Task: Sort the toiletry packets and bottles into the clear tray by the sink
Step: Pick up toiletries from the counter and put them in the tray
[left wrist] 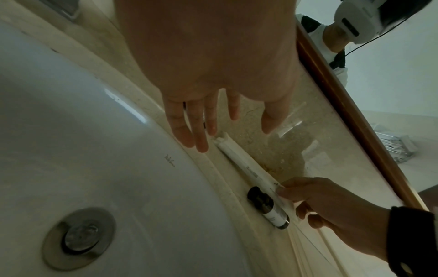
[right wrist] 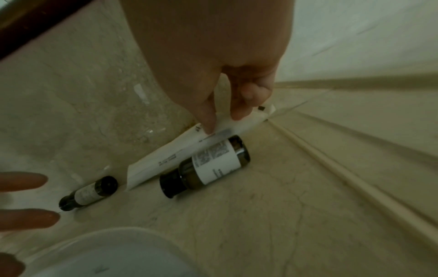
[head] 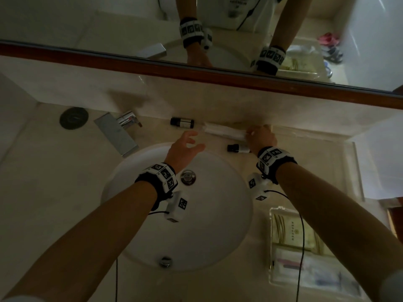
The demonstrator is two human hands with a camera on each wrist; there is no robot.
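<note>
Right grip pinches the right end of a long white packet lying on the bench against the back wall, at about 1 o'clock from the sink. Left grip hovers open over the sink's far rim, fingers spread, holding nothing.

A pinch at one end may let the packet sag or slip. Lifting it could also nudge the near bottle, which lies just beside it, and roll it into the sink.

The packet looks thin, flat and papery, with small dark print. Both bottles are dark with white labels; the far bottle lies at 12 o'clock. The tray, at 4 o'clock, already holds packets.
</note>
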